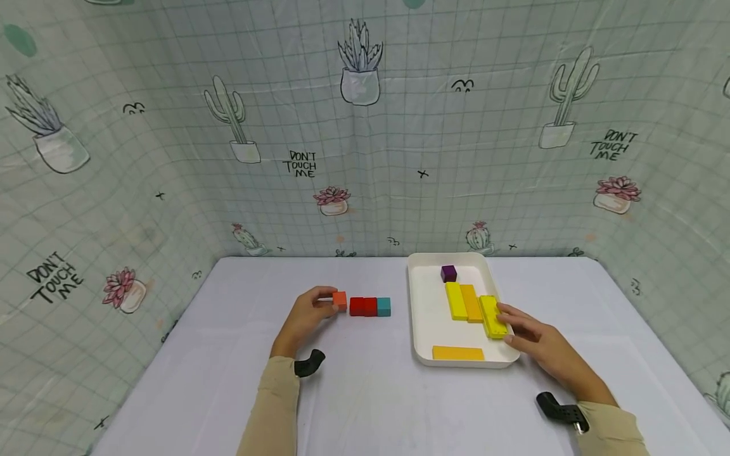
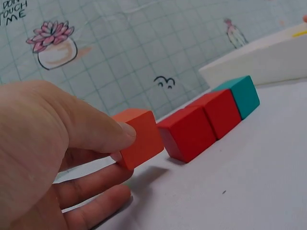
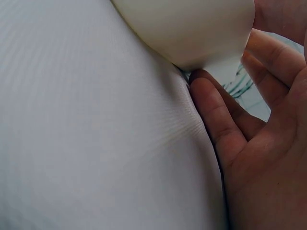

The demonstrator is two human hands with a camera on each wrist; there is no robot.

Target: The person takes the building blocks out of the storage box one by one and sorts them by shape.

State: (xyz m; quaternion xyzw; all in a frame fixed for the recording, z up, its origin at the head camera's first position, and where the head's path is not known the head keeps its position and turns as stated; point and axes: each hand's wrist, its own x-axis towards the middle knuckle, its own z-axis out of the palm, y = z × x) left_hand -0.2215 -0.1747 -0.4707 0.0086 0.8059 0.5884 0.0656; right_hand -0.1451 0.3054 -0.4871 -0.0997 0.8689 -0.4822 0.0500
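Note:
An orange cube (image 1: 339,301) is pinched between the thumb and fingers of my left hand (image 1: 305,315). In the left wrist view the orange cube (image 2: 140,139) is tilted, with a shadow under it. Just to its right, two red cubes (image 1: 363,307) and a teal cube (image 1: 384,307) stand in a row. My right hand (image 1: 538,342) reaches over the right rim of a white tray (image 1: 419,342), with thumb and fingertips gripping a yellow block (image 1: 490,316). From the right wrist, the tray wall (image 3: 201,28) hides that block; lower fingers (image 3: 211,105) stay outside the wall.
Inside the tray lie a purple cube (image 1: 448,273), another yellow block (image 1: 456,301), an orange-yellow block (image 1: 471,304) beside it, and one more (image 1: 458,353) along the near side. A white cloth covers the table (image 1: 365,392). Behind hangs a patterned curtain (image 1: 399,139).

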